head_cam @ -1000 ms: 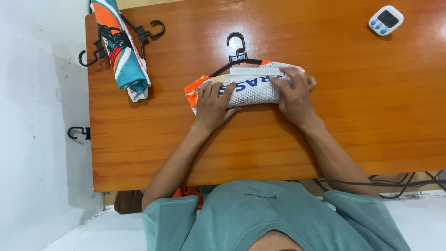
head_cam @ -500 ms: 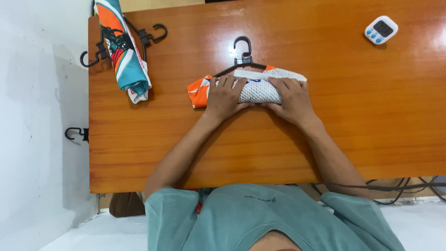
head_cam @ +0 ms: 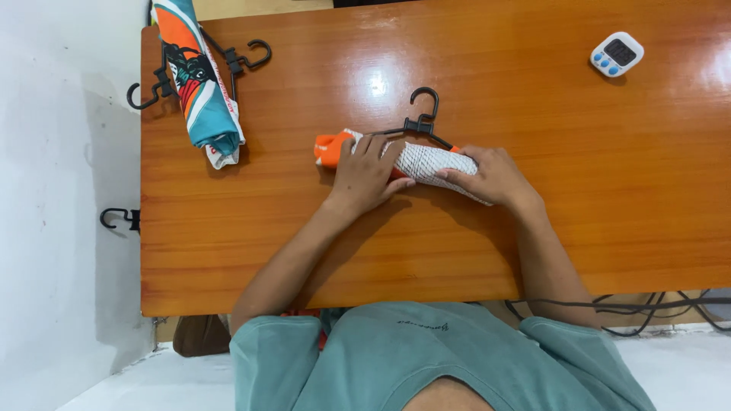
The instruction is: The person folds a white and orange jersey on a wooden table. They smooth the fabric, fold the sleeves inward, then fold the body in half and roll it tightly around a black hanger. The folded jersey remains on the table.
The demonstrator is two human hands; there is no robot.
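Rolled garment [head_cam: 426,161] now tighter and narrower, tilted, black hanger [head_cam: 421,124] shifted right, both hands closer together

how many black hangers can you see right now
4, maybe more hidden: one hanger in the rolled garment, two hangers by the teal roll, one hook off the table's left edge.

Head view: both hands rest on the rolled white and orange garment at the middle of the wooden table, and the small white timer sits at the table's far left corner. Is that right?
Not quite. In the head view the left hand and right hand do rest on the rolled garment at the middle of the wooden table, but the white timer sits at the far right corner, not the left.
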